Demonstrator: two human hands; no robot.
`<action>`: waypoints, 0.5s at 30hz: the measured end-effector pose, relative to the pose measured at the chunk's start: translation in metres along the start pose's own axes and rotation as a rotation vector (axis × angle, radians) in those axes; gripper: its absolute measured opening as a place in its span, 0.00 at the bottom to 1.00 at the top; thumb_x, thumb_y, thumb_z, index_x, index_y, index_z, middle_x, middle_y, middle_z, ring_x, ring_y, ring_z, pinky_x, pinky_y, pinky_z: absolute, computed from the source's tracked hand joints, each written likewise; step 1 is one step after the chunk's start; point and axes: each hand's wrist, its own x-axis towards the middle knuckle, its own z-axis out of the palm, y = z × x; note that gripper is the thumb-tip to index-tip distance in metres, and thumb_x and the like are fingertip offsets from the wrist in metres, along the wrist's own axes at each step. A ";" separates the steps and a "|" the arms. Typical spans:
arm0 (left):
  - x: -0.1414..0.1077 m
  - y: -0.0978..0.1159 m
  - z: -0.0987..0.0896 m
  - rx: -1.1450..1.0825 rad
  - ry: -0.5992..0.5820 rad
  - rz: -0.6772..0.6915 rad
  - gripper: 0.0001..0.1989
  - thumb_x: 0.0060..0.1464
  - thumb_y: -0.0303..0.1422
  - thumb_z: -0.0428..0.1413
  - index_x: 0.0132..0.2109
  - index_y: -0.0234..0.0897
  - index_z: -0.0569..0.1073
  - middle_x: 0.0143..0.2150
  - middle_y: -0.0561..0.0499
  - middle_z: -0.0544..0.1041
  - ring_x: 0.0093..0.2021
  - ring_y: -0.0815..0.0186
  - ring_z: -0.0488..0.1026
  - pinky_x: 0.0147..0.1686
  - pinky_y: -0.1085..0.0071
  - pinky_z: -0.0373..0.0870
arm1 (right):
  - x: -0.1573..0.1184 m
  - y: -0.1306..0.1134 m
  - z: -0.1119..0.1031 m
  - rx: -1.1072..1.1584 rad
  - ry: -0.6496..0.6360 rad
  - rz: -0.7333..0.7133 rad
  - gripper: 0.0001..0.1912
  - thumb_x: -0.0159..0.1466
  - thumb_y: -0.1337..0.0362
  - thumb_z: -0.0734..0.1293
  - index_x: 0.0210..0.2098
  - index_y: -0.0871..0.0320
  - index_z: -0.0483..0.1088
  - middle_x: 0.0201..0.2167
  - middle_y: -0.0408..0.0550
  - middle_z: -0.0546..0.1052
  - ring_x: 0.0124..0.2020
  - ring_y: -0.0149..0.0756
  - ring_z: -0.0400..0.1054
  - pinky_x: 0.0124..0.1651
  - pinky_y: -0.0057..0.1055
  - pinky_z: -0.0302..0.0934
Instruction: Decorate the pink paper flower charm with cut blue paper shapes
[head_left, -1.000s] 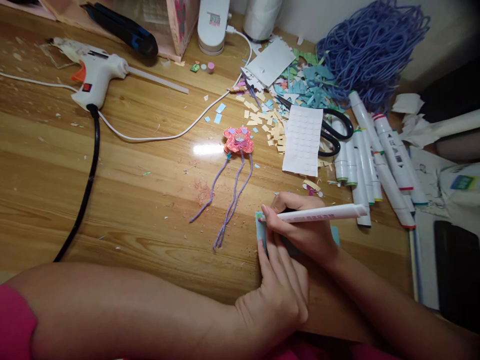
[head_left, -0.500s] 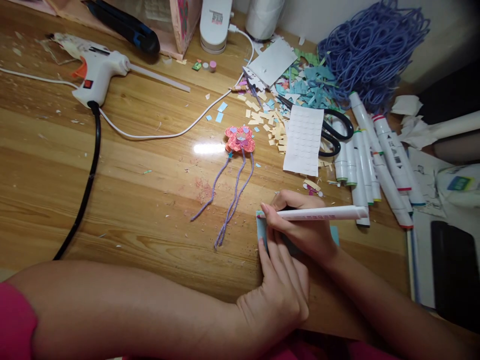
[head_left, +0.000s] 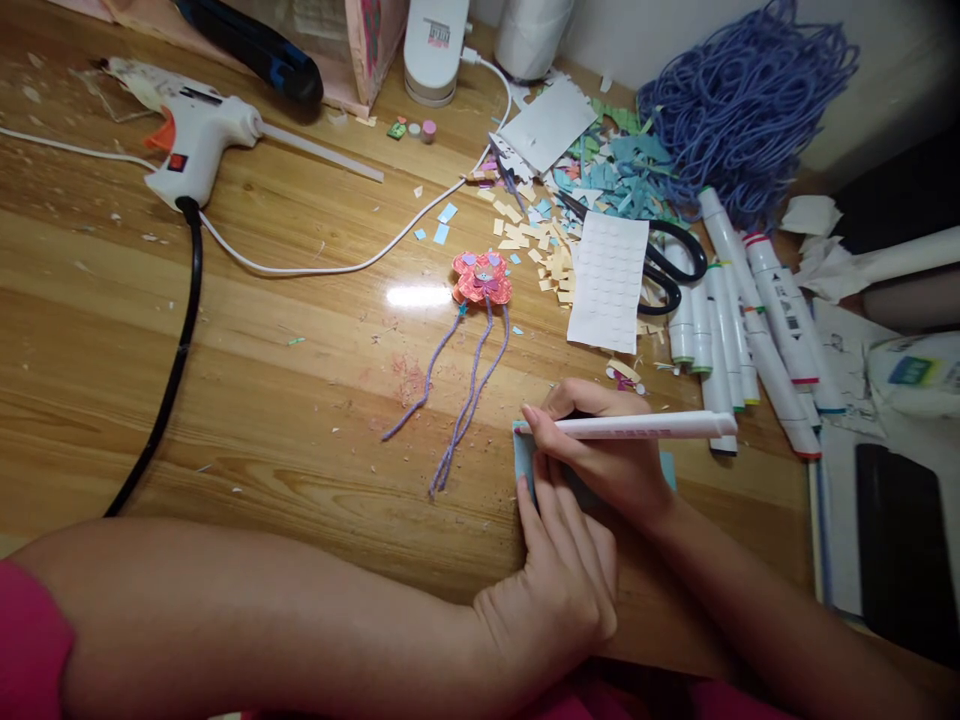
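Observation:
My right hand [head_left: 611,455] grips a slim white marker pen [head_left: 637,427], which lies nearly level with its tip at the left end of a light blue strip of paper [head_left: 523,458]. My left hand [head_left: 555,590] rests just below, fingers stretched out and pressing the paper against the table. Both hands cover most of the strip; its other end shows to the right. Beyond them lies a red flower-shaped paper charm [head_left: 482,279] with a small animal face and several purple cords [head_left: 472,380] trailing toward me.
A white glue gun [head_left: 195,135] and a dark utility knife [head_left: 255,50] lie at the left. Black scissors [head_left: 675,255] sit partly under a white sticker sheet [head_left: 609,280], near paper scraps [head_left: 555,265]. White markers [head_left: 772,370] and a purple cord bundle [head_left: 750,100] occupy the right.
The view has shifted very slightly. Both hands, the pen and the blue paper stay in nearly the same place.

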 end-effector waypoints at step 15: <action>0.001 -0.004 -0.003 0.012 -0.020 0.032 0.15 0.59 0.25 0.44 0.41 0.19 0.74 0.43 0.32 0.78 0.44 0.52 0.78 0.41 0.62 0.78 | 0.000 0.002 0.001 -0.086 0.054 -0.026 0.17 0.60 0.63 0.65 0.18 0.56 0.59 0.15 0.39 0.66 0.17 0.27 0.57 0.21 0.26 0.52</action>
